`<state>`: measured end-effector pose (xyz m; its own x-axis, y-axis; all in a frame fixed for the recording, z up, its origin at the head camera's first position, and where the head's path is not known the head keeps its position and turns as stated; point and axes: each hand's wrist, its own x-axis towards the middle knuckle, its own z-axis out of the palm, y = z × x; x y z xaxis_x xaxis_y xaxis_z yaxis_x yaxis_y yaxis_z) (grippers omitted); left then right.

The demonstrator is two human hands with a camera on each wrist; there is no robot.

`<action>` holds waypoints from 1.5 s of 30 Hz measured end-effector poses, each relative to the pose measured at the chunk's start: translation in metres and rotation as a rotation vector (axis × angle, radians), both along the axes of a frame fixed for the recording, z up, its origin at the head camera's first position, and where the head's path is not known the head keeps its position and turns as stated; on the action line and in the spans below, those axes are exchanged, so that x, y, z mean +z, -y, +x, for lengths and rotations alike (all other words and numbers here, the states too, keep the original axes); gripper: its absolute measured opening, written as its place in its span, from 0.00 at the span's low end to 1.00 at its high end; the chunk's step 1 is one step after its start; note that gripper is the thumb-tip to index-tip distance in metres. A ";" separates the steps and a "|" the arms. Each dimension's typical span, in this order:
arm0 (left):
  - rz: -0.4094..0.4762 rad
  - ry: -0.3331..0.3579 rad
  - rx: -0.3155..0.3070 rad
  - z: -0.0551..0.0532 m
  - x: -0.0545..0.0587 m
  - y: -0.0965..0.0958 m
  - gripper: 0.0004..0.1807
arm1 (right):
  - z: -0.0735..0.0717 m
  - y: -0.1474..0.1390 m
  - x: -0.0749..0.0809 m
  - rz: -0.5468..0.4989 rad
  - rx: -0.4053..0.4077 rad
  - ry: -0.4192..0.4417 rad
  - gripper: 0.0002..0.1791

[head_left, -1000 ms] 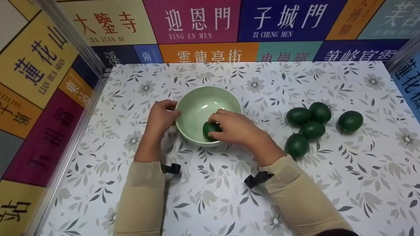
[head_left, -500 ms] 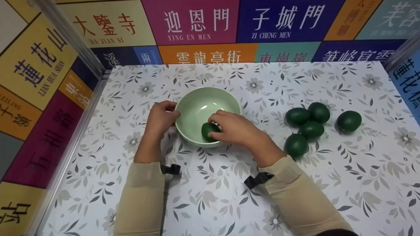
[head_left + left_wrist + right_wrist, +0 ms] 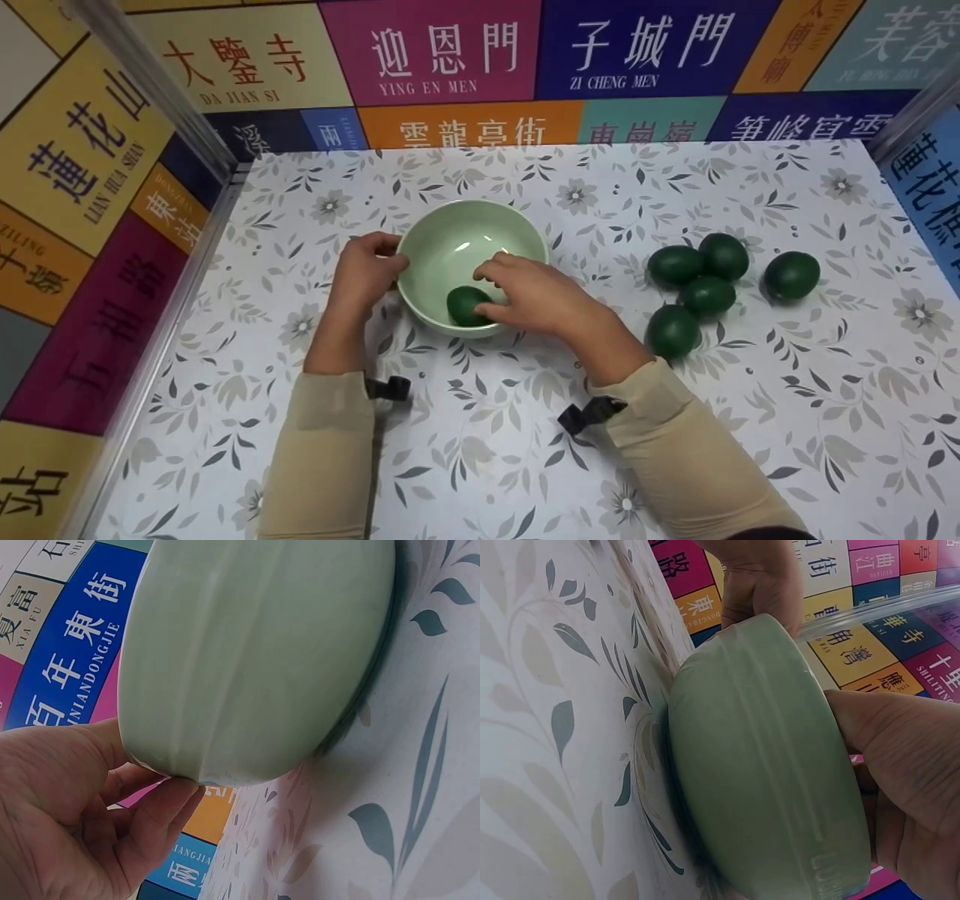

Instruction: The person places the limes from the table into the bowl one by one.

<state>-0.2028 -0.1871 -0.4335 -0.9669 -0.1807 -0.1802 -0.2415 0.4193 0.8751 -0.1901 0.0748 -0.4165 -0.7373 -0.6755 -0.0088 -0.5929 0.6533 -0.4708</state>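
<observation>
A pale green bowl [image 3: 450,251] stands on the table, its outer wall filling much of both wrist views. My left hand [image 3: 366,270] pinches the bowl's left rim between thumb and fingers; in the left wrist view the fingertips press its edge. Inside the bowl, near the front right wall, lies a dark green, smooth, avocado-like oval fruit [image 3: 465,306]. Over the right rim reaches my right hand [image 3: 540,292], its fingers parted above the fruit and the thumb tip overlapping the fruit's right side. In the right wrist view the bowl wall hides those fingertips.
Several more dark green oval fruits [image 3: 707,295] sit grouped to the right of the bowl, with a single fruit [image 3: 792,275] farther right. A white tablecloth [image 3: 480,442] with grey leaves covers the table. Colourful lettered panels [image 3: 450,52] stand behind and at both sides.
My right fingers have loosened from round the fruit and spread apart. The fruit has shifted slightly left inside the bowl. My left hand keeps its pinch on the rim.
</observation>
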 end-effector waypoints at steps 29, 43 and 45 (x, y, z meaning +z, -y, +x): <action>0.005 0.009 -0.005 -0.001 0.003 0.000 0.19 | 0.023 -0.022 0.023 -0.101 -0.096 -0.136 0.26; -0.004 -0.013 -0.009 0.001 0.001 0.000 0.20 | 0.022 -0.043 0.032 -0.113 -0.164 -0.144 0.26; 0.000 -0.010 -0.008 0.001 0.000 0.000 0.20 | 0.022 -0.045 0.034 -0.109 -0.175 -0.130 0.27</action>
<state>-0.2017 -0.1868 -0.4331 -0.9701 -0.1732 -0.1702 -0.2291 0.4211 0.8776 -0.1685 0.1200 -0.3825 -0.8333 -0.5292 0.1597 -0.5355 0.7011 -0.4710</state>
